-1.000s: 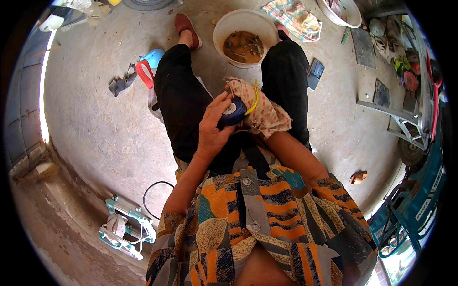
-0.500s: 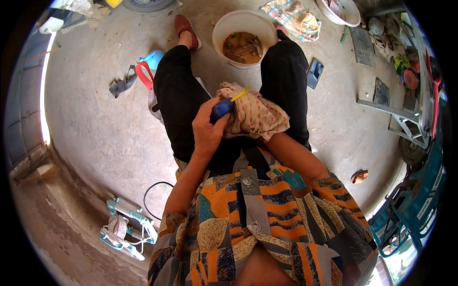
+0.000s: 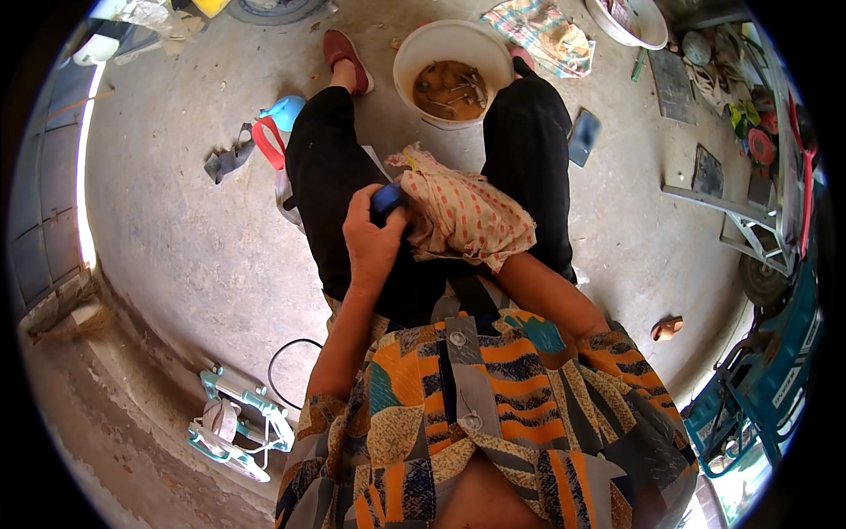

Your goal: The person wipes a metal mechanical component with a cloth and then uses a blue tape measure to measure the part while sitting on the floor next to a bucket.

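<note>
Blue tape measure [image 3: 386,201] gripped in left hand [image 3: 372,240]; right hand hidden under spotted cloth [image 3: 464,216], grip unclear

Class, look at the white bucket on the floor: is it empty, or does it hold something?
Not empty: the white bucket holds brown liquid with metal pieces lying in it.

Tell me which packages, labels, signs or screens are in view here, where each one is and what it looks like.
Dark flat rectangular slab with a glossy face: on the concrete floor beside the person's right leg; possibly a phone screen, blurred.
Teal panel with pale markings: on the vehicle frame at the lower right edge; markings too small to make out.
No packages or signs show clearly.
</note>
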A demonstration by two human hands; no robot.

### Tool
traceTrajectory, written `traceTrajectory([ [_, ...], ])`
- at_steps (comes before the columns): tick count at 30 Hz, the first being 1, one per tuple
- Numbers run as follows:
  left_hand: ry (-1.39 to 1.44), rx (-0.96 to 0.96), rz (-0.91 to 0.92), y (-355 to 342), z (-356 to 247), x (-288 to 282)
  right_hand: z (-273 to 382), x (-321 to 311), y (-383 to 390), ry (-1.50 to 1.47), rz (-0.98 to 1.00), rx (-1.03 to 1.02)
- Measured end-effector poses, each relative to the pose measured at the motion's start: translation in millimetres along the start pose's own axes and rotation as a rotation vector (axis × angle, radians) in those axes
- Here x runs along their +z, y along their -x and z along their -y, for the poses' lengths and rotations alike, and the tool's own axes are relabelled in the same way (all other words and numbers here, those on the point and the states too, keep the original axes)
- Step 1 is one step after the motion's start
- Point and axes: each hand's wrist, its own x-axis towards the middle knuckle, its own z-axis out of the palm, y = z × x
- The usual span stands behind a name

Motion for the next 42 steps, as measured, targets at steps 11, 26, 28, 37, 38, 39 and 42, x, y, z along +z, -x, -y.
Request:
traceTrajectory([
  [11,-0.053,0.06,0.065,1.4,0.4,6.2,-2.0,-6.8,8.1,0.007,0.025,0.039],
  [26,0.347,-0.118,0.092,0.3,-5.6,10.4,14.3,-10.3,13.2,-0.698,-0.146,0.129],
  [28,0.35,-0.136,0.067,2.0,-3.1,7.5,14.0,-8.6,12.9,-0.994,-0.16,0.163],
  [37,0.229,-0.188,-0.132,2.7,-2.2,-22.7,-31.2,-7.7,6.6,-1.34,-0.455,0.066],
  [38,0.191,-0.184,-0.141,1.2,-4.7,-26.1,-34.4,-9.0,6.5,-1.302,-0.428,0.089],
  [39,0.156,-0.178,-0.147,-1.5,-7.7,-27.9,-35.8,-11.4,5.3,-1.262,-0.402,0.111],
  [42,0.091,-0.144,-0.112,-3.0,-19.8,-29.8,-11.1,-25.3,12.7,-1.373,-0.208,0.427],
])
